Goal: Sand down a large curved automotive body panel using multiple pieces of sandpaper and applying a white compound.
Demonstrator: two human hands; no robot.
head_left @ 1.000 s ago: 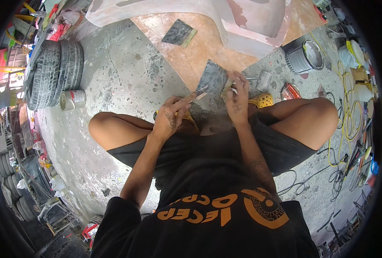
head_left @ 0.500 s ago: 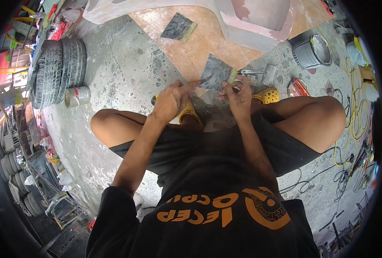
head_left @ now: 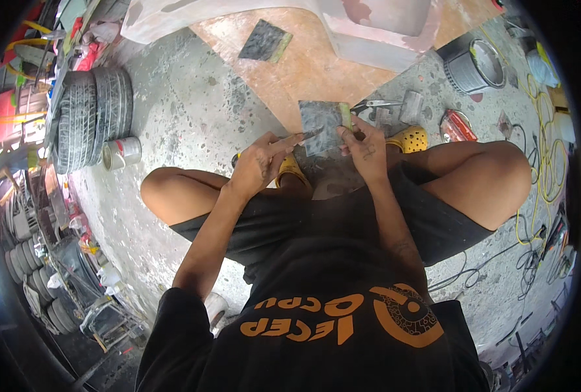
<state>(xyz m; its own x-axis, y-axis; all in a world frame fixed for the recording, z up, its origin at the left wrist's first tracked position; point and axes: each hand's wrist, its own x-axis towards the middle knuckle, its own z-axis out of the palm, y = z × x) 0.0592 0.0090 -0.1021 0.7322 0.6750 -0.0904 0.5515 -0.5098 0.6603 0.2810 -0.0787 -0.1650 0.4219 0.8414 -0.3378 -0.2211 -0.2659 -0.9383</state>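
Note:
My right hand (head_left: 362, 147) grips a dark, dusty square sheet (head_left: 322, 127) with a yellow-green strip along its right edge, thumb near that edge. My left hand (head_left: 261, 161) is closed on a slim tool (head_left: 306, 136), its darker end lying against the face of the square. Another dark square with a yellow-green edge (head_left: 263, 40) rests on the peach-coloured board (head_left: 310, 75) beyond my hands. Scissors (head_left: 377, 106) and a clear plastic piece (head_left: 411, 108) lie just past my right hand, on the concrete.
A pale moulded panel (head_left: 369, 46) sits on the board. Tyres (head_left: 94, 117) and a can (head_left: 124, 154) stand left, a bucket (head_left: 467, 68) and red packet (head_left: 462, 125) right. Coiled cables (head_left: 544, 170) run along the right. My crossed legs, in yellow clogs (head_left: 408, 139), frame the work area.
The square in my right hand has turned to sit more level and moved down and right since half a second ago. The tool in my left hand still reaches across it.

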